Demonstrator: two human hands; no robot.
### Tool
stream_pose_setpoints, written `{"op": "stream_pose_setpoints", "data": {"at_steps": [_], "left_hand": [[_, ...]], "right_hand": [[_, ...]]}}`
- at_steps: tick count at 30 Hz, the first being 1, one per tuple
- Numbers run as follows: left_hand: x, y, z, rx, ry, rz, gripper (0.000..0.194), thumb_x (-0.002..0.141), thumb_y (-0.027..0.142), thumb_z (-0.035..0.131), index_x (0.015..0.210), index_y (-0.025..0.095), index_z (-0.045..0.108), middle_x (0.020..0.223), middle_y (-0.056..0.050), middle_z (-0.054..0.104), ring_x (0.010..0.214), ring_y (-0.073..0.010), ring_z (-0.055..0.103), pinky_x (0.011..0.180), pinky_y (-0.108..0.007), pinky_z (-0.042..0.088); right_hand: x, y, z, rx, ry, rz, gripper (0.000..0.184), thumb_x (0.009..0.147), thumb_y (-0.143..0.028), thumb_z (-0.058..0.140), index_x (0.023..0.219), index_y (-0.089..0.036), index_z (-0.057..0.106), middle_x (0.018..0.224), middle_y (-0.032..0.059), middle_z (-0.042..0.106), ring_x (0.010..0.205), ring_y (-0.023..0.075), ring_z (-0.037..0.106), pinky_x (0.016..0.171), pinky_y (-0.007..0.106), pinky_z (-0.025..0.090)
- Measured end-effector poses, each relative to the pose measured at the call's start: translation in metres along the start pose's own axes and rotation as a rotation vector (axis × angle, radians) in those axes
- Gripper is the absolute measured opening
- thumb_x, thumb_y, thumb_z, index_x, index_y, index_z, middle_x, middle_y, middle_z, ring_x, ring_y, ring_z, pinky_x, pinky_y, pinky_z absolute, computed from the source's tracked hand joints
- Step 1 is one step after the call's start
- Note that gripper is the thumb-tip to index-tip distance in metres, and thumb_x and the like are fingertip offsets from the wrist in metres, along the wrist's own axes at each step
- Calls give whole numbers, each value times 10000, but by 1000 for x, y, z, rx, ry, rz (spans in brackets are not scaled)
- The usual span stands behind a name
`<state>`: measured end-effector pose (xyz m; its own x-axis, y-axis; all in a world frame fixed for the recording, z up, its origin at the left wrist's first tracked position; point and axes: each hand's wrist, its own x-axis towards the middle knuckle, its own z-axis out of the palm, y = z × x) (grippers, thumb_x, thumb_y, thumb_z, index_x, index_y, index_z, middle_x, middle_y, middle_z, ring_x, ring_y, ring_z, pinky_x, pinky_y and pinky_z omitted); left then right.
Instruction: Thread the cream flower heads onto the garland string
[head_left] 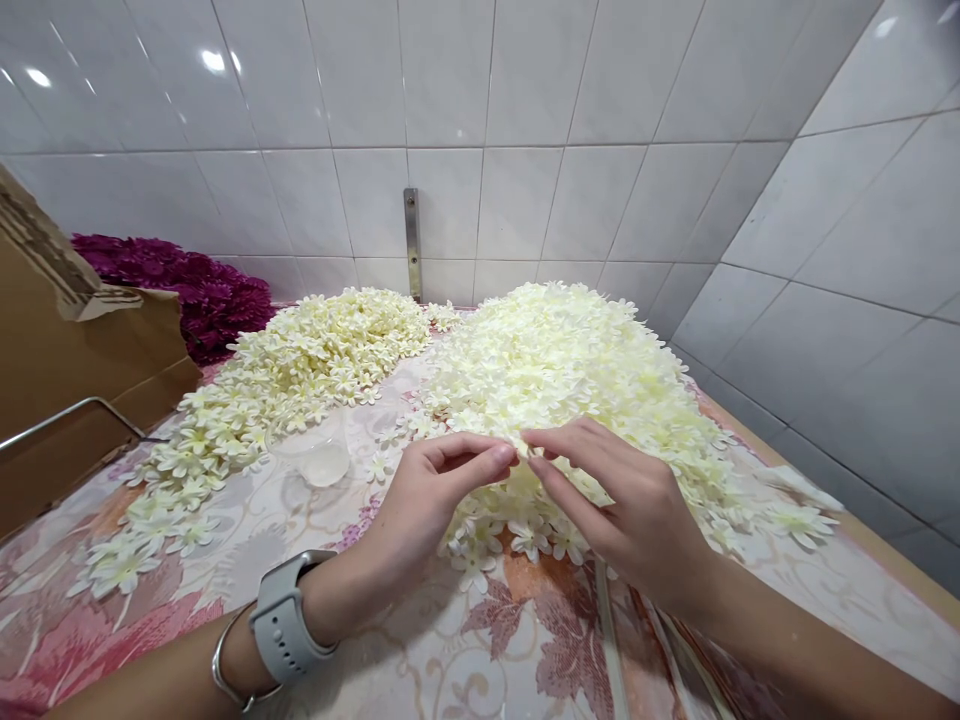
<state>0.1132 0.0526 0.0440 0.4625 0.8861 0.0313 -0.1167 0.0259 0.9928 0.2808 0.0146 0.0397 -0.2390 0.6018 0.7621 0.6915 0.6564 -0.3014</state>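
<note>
My left hand [442,490] and my right hand [634,510] meet tip to tip in front of the larger heap. Pinched between their thumbs and forefingers is a small pale flower [523,447], mostly hidden by the fingertips. Right behind them rises a large heap of white-yellow flowers [555,350]. Several loose blossoms lie below the hands on the floral tablecloth [450,670]. Left of my left hand stands a small clear plastic cup [326,463]. A watch and a metal bangle are on my left wrist.
A second heap of cream flowers [330,345] spreads along the left. Behind it lies a pile of purple flowers [187,295]. A torn cardboard box [82,390] with a metal rod [67,412] stands at the left edge. A metal strip [412,240] is fixed to the tiled wall.
</note>
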Motion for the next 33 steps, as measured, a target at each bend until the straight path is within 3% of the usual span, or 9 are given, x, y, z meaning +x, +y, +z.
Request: {"op": "stream_pose_setpoints", "data": {"at_steps": [3,11,17,22,24,27,29,30,33], "left_hand": [[-1,2,2,-8,19,5,96,725,247,725,809,209,754,834,-11,725,849,-141,622,779,-212,460],[-1,3,3,28,-28,-23,124,689,289,752,780,205,757,802,-14,712,757,-140,608,707,-225,461],[0,0,1,-1,-86,-49,111,698,275,742,746,184,702,738,4,661,732,-129,592,681,-220,446],[3,0,0,-16,-23,-52,152,665,268,763,744,179,669,717,21,637,720,-121,584,684,-219,438],[3,0,-1,19,-21,-46,113,700,266,728,718,168,677,713,12,639,725,-125,588,700,-224,440],[4,-1,-2,67,-30,-49,106,752,243,663,684,163,672,667,11,627,690,-124,589,698,-232,441],[4,-3,-2,82,-26,-54,121,757,242,655,666,164,667,654,9,629,677,-124,589,694,-232,440],[3,-4,-2,77,-18,-60,119,752,249,662,668,166,670,662,7,636,682,-125,593,695,-230,440],[3,-5,-2,46,1,-68,113,742,280,685,707,172,693,700,1,655,710,-129,601,706,-227,446]], "right_hand": [[-2,1,0,6,21,112,180,856,-96,518,912,-187,663,830,56,719,747,173,661,651,294,519],[3,-6,-5,161,17,369,118,788,-227,654,673,-209,632,587,-24,639,534,122,573,508,248,453],[4,-2,-8,317,-111,416,178,780,-309,671,644,-201,628,595,-8,640,547,123,562,505,250,444],[7,-3,-9,414,-201,492,155,827,-330,612,782,-203,689,753,31,708,693,165,636,597,281,498],[8,-2,-11,401,-164,532,153,820,-329,613,767,-199,675,738,31,699,672,161,632,583,277,501],[10,6,-15,259,27,577,128,823,-292,598,736,-199,618,665,16,649,595,140,598,532,259,492],[10,13,-17,52,170,539,74,810,-265,606,851,-207,588,734,21,639,611,143,583,521,263,484],[10,15,-17,-58,212,495,161,800,-259,616,944,-209,564,812,36,636,641,151,580,520,270,481],[8,15,-12,-217,156,222,329,813,-228,604,1111,-203,467,944,77,600,717,172,580,542,290,492]]}}
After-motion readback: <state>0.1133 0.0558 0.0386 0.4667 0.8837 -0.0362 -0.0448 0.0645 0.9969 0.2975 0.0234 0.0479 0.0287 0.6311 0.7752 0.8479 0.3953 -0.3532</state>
